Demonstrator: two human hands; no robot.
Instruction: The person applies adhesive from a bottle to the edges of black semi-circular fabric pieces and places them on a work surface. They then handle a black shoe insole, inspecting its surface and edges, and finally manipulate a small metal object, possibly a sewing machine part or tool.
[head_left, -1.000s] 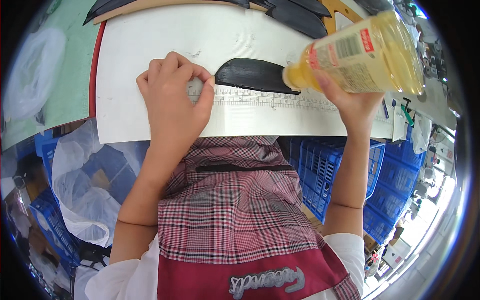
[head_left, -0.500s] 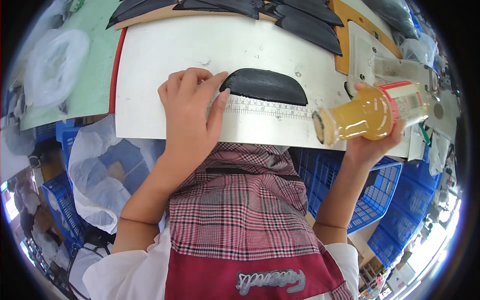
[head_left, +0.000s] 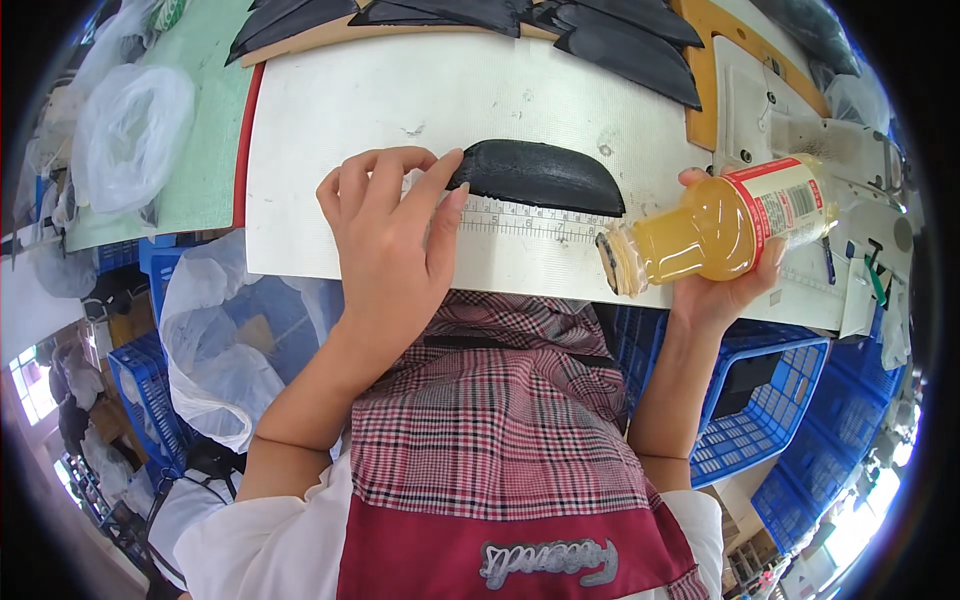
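Observation:
A black, half-oval flat piece (head_left: 540, 177) lies on the white work board, its curved edge away from me. My left hand (head_left: 395, 215) pinches its left end between thumb and forefinger, the other fingers bent above the board. A printed ruler scale (head_left: 540, 219) runs along the board just under the piece's straight edge. On the right, my right hand (head_left: 722, 290) is wrapped round a clear bottle (head_left: 715, 225) of yellow liquid with a red and cream label. The bottle is tipped on its side, its banded, dark-tipped mouth pointing left, near the piece's right end.
Several black pieces (head_left: 630, 55) are stacked along the board's far edge. A metal machine plate (head_left: 745, 100) with a wooden surround stands at the right. Blue crates (head_left: 765, 390) sit below the table on the right, and a plastic-lined bin (head_left: 230, 350) below on the left.
My right hand has brought the bottle left, nearer to the black piece. My left hand keeps its pinch on the piece's end. The whole view has shifted slightly.

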